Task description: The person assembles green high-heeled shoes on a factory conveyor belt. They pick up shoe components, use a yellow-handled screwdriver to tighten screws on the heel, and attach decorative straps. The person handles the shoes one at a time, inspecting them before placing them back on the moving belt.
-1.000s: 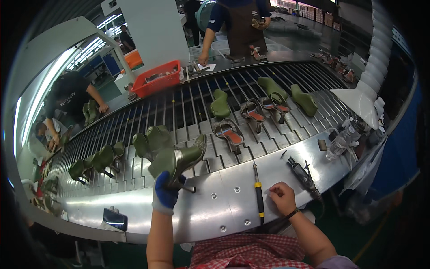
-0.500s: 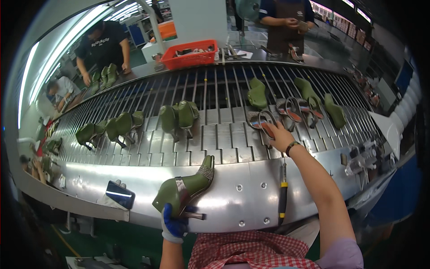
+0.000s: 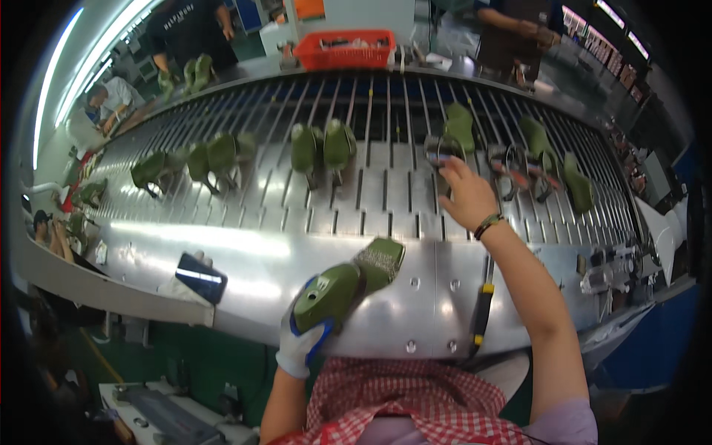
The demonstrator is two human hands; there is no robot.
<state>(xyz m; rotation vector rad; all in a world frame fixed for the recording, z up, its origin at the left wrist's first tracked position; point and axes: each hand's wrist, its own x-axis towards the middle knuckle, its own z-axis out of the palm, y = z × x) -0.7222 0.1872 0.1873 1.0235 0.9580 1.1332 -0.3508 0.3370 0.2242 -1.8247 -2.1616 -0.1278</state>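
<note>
A red basket [image 3: 343, 49] sits beyond the far edge of the slatted conveyor [image 3: 371, 200]. A dark phone [image 3: 202, 277] lies at its near-left edge, a yellow-handled tool [image 3: 480, 317] at its near-right edge.

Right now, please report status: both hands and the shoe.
Left hand, gloved, grips green shoe over metal table edge. Right hand bare, reaching sole piece on conveyor. Screwdriver lies nearby.

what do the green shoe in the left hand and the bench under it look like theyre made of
Green shoe: looks like matte suede or fabric, soft and without shine, with a speckled sole; the left hand grips it. Bench: bare brushed sheet metal, with bright glare streaks and visible screw heads.
</note>
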